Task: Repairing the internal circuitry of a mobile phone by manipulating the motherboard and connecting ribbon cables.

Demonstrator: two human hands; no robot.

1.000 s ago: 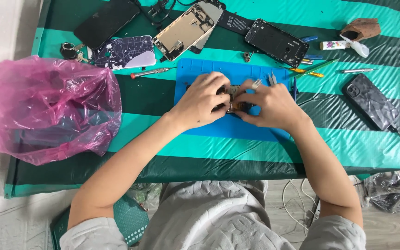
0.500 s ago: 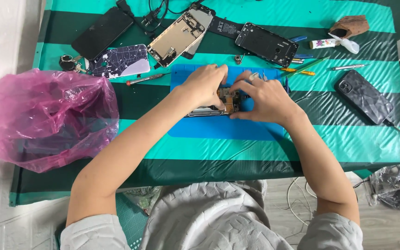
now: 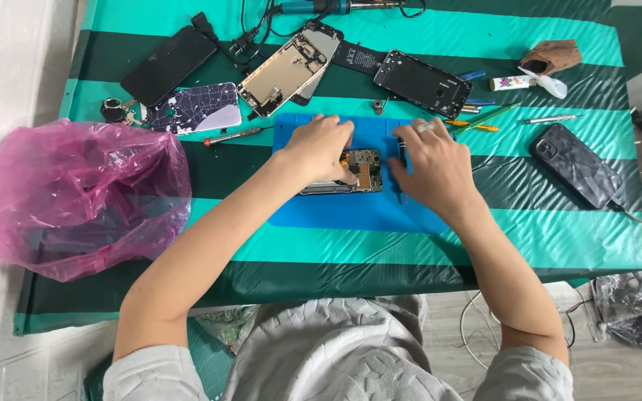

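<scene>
The opened phone, its circuit board and inner parts showing, lies flat on the blue work mat with its long axis running left to right across the striped green table cover. It sits between the two hands, and the left hand is the nearer one: it rests over the phone's left and far part, fingers curled down onto the frame and a fingertip touching the near edge, so it pins the phone rather than lifting it. The right hand lies just to the right of the phone, palm down on the mat, apart from the phone's right end by a narrow gap; its fingers are loosely bent, and a thin dark tool seems to run under them, though I cannot tell whether they grip it. A ring shows on one finger. Beyond the mat, on the far side, lie an open phone frame, a dark back housing and a small screwdriver to the left. A pink plastic bag sits well apart on the left, and a black cased phone well apart on the right.
</scene>
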